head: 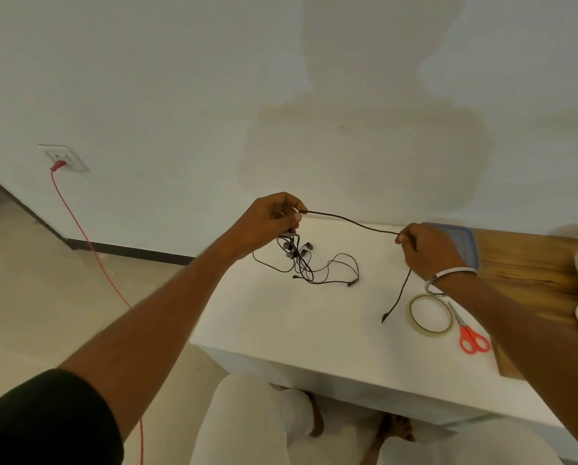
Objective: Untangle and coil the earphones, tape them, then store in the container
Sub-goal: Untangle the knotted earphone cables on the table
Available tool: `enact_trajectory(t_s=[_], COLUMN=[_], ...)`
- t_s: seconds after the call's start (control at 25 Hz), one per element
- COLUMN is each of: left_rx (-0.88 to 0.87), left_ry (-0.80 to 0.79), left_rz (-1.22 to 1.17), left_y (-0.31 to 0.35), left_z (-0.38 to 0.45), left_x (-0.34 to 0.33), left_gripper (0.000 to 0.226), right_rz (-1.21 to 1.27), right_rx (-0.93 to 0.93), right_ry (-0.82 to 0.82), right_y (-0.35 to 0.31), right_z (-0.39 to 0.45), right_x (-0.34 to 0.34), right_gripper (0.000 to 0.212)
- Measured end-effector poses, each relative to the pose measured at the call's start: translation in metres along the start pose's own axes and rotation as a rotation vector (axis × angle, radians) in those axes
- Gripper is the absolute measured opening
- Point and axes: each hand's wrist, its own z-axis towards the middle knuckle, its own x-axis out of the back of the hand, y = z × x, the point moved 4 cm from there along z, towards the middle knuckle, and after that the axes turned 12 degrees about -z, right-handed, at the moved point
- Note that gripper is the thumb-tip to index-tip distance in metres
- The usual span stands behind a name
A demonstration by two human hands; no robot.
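**Earphone cord stretched between two hands**

The left hand (267, 219) and right hand (428, 250) are each pinching the black earphones (314, 263) cord in their fingers, holding a length taut above the white bench (280, 317). The tangled remainder is lying mid-bench; the blue-lidded container (465, 239) is sitting behind the right hand at the far edge.

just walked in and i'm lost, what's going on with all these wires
A person is untangling black earphones over a white table. The left hand pinches one end of a cable and the right hand holds it further along, so it stretches between them, its plug end hanging down. The rest of the earphones lie in a tangle on the table. A tape roll and red scissors lie untouched at the right, and a blue-lidded container sits behind the right hand.
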Motion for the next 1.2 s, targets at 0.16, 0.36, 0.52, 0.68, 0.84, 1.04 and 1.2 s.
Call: enact_trajectory(t_s=[0.16, 0.36, 0.52, 0.68, 0.84, 1.04, 1.2], left_rx=[0.009, 0.015, -0.003, -0.013, -0.019, 0.037, 0.159], left_ry=[-0.036, -0.018, -0.018, -0.02, -0.006, -0.041, -0.073], left_rz=[0.041, 0.041, 0.091, 0.132, 0.103, 0.207, 0.231], left_y=[0.004, -0.002, -0.009, -0.012, -0.015, -0.029, -0.051], left_z=[0.001, 0.004, 0.006, 0.008, 0.005, -0.002, -0.009], left_x=[-0.017, -0.03, -0.036, -0.039, -0.038, -0.039, -0.037], left_gripper=[0.011, 0.011, 0.012, 0.012, 0.018, 0.025, 0.022], right_rz=[-0.071, 0.194, 0.352, 0.28, 0.237, 0.276, 0.407], right_rx=[-0.015, 0.061, 0.248, 0.323, 0.276, 0.278, 0.177], right_ry=[-0.189, -0.14, -0.003, -0.048, -0.039, 0.089, 0.119], right_y=[-0.011, -0.043, -0.083, -0.104, -0.106, -0.102, -0.089], right_z=[-0.006, -0.006, -0.008, -0.006, -0.003, -0.005, -0.003], right_x=[-0.015, -0.016, 0.001, 0.0, 0.001, 0.007, 0.012], right_gripper=[0.019, 0.033, 0.029, 0.025, 0.022, 0.017, 0.015])
